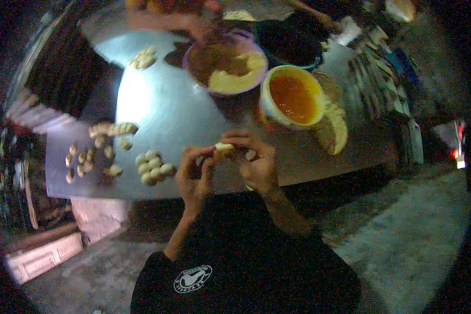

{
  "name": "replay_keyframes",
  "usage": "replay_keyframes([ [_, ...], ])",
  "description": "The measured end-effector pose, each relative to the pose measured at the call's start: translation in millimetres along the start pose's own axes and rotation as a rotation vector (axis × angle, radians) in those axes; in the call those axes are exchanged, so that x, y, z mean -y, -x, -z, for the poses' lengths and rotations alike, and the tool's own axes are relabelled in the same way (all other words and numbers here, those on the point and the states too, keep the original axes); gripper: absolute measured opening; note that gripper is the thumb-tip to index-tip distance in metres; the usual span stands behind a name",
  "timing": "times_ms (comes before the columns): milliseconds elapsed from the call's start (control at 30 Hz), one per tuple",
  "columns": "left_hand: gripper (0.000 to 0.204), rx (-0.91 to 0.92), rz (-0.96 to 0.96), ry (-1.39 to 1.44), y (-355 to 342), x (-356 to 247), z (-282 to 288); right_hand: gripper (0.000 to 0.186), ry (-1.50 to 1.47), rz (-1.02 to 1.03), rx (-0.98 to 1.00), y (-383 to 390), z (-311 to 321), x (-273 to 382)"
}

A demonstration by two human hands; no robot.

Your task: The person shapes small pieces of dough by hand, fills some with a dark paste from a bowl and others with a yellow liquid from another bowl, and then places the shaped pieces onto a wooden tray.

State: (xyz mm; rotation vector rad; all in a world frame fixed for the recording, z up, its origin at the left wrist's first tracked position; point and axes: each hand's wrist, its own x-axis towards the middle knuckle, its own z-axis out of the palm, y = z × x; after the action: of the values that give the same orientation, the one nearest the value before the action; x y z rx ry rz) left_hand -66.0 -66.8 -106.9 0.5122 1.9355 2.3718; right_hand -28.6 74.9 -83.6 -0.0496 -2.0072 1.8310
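Above the near edge of the metal table (193,112), my two hands meet on a small pale yellow piece of dough (224,147). My left hand (192,175) pinches its left end between thumb and fingers. From the other side, the curled fingers of my right hand (259,165) hold it too. A cluster of round dough balls (153,166) lies on the table just left of my left hand. Beyond my right hand stands a white bucket (266,102) of glossy orange filling (295,98).
A purple basin (188,68) with yellow dough (235,78) stands farther back, under a co-worker's arm (159,22). Several small dough pieces (86,157) lie at the left, and another pile (143,57) at the back. A yellow dough slab (338,128) rests right of the bucket.
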Motion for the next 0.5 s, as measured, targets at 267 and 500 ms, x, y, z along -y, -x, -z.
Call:
replay_keyframes([
  [267,0.067,0.556,-0.812,-0.234,-41.4,-7.5,-72.4,0.049,-0.538,-0.148,-0.193,24.6,56.3,16.0],
  [500,0.081,0.361,-0.407,0.196,-62.5,59.0,-120.1,0.065,-0.464,-0.155,-0.189,-38.5,55.7,21.1],
])
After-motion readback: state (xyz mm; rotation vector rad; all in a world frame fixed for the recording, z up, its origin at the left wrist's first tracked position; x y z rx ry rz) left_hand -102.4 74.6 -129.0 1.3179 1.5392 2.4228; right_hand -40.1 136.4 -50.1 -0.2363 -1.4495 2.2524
